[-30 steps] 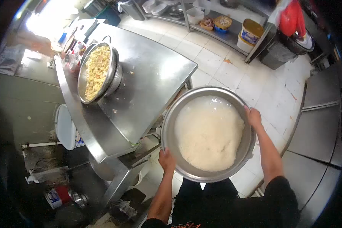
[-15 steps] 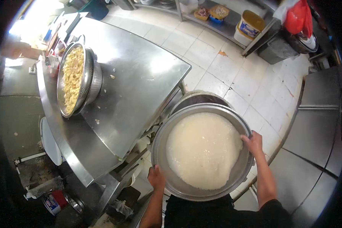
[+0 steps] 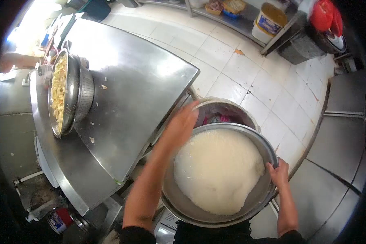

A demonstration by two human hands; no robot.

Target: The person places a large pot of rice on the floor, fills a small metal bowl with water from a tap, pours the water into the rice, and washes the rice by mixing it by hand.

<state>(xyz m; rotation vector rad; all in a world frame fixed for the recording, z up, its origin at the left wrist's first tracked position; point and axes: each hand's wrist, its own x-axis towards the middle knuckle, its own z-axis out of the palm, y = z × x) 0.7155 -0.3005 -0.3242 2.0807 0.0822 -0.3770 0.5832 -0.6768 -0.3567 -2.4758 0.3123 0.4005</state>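
Observation:
A wide metal basin holds pale grain under cloudy liquid. My right hand grips its right rim, thumb on the inner side. My left hand is off the basin, over its upper left edge and beside the mouth of a round bin; it is blurred, and its fingers cannot be made out clearly. The basin overlaps the near part of the bin, and pink and dark items show inside the bin.
To the left is a steel table with a perforated colander of yellow chopped food. Another person's arm reaches in at the far left. Tubs stand on a low shelf, near a dark bin. Steel cabinets line the right.
My left hand has let go of the basin's left rim and moved up to the bin's edge. The basin is lower in view, and the bin beyond it shows more.

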